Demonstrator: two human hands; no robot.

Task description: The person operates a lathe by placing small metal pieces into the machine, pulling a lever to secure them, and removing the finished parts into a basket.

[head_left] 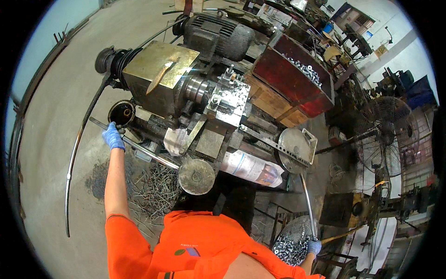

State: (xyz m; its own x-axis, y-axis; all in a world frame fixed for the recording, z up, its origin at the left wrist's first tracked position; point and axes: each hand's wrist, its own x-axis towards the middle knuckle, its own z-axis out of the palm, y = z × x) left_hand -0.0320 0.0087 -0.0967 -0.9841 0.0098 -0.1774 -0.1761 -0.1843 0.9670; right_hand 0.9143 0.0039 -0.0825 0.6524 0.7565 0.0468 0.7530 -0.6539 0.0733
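Observation:
My left hand (113, 136), in a blue glove, is wrapped round the outer end of a long metal lever (151, 154). That lever slants down to a round metal hub (196, 176) at the front of a lathe-like machine (160, 88). On the far right side, my right hand (314, 247), also in a blue glove, grips the near end of a second metal lever (307, 200), which runs up to a round plate (293, 148). Between the two levers are the machine's bright spindle (197, 89) and its shiny tool block (227, 100).
A red metal bin (290, 76) holding small metal parts stands behind on a wooden box. Beside my right hand is a wire basket (297, 228) of similar parts. Metal shavings (155, 190) heap on the floor at left. A large fan (388, 135) stands at right.

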